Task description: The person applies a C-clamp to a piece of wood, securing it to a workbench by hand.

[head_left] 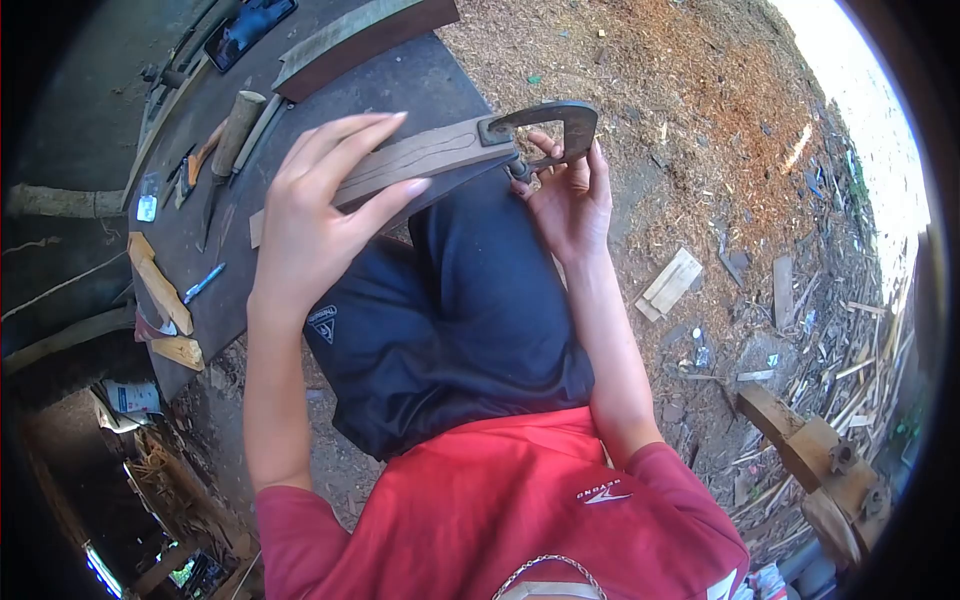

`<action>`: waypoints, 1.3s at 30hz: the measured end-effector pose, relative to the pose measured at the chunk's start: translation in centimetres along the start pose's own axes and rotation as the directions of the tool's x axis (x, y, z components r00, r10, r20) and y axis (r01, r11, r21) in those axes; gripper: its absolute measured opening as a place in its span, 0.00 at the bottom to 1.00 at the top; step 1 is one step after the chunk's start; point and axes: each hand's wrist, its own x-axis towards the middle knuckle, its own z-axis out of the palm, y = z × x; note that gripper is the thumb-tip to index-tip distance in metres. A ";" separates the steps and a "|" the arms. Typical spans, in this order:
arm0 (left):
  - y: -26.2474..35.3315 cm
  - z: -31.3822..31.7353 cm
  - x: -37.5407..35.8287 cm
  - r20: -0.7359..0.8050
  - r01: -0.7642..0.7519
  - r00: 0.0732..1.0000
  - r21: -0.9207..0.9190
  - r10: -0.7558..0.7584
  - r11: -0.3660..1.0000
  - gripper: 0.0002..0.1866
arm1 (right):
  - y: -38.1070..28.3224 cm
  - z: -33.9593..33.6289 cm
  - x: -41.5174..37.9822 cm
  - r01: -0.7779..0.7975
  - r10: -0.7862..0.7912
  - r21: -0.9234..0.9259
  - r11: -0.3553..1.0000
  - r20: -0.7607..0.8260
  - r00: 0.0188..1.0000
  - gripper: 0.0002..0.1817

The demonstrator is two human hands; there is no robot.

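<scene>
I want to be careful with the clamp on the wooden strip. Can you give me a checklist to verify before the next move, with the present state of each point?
1. Left hand lies on the wooden strip: ok, fingers spread over it.
2. Right hand is at the metal clamp: ok, fingers inside its frame.
3. Clamp sits on the strip's end: ok.
4. Clamp screw is tight: cannot tell.
5. Strip rests on the workbench: cannot tell, it may lie on the knee.
6. Mallet and blue pen lie clear of the hands: ok.
</scene>
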 end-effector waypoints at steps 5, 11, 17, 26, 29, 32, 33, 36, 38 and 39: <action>0.2 -0.1 -2.3 -0.019 0.140 0.990 -0.022 -0.140 0.990 0.21 | 0.1 0.1 1.1 -0.037 0.038 -0.013 0.999 0.044 0.998 0.25; 0.3 0.4 -2.9 -0.070 0.124 0.989 -0.069 -0.129 0.990 0.20 | -0.8 0.1 2.3 -0.033 0.038 -0.048 0.998 0.109 0.993 0.24; -0.3 0.5 -2.6 -0.064 0.123 0.990 -0.077 -0.128 0.989 0.19 | -1.1 0.4 2.7 -0.041 0.044 -0.040 0.998 0.097 0.994 0.25; -0.4 0.7 -2.4 -0.059 0.121 0.990 -0.084 -0.126 0.989 0.19 | -1.2 0.2 2.6 -0.068 0.070 -0.026 0.997 0.086 0.994 0.25; -0.6 0.7 -2.4 -0.054 0.120 0.991 -0.095 -0.125 0.988 0.19 | -1.2 0.3 2.7 -0.069 0.072 -0.035 0.997 0.081 0.994 0.25; -0.3 0.6 -2.3 -0.052 0.113 0.992 -0.078 -0.117 0.991 0.19 | -1.2 0.3 2.8 -0.075 0.078 -0.039 0.996 0.093 0.993 0.25; -0.2 0.5 -2.1 -0.054 0.099 0.993 -0.076 -0.103 0.992 0.19 | -1.2 0.3 2.8 -0.075 0.078 -0.038 0.996 0.097 0.992 0.25; 0.1 0.6 -1.4 -0.059 0.057 0.996 -0.094 -0.062 0.994 0.19 | -1.2 0.2 2.8 -0.081 0.084 -0.026 0.996 0.122 0.989 0.25; 0.7 1.0 -0.5 -0.066 0.021 0.997 -0.140 -0.030 0.990 0.20 | -1.2 0.3 2.7 -0.084 0.086 -0.015 0.996 0.127 0.988 0.25; 0.9 1.3 -0.1 -0.068 -0.018 0.998 -0.149 0.008 0.989 0.20 | -1.2 0.3 2.7 -0.084 0.085 -0.011 0.996 0.122 0.989 0.25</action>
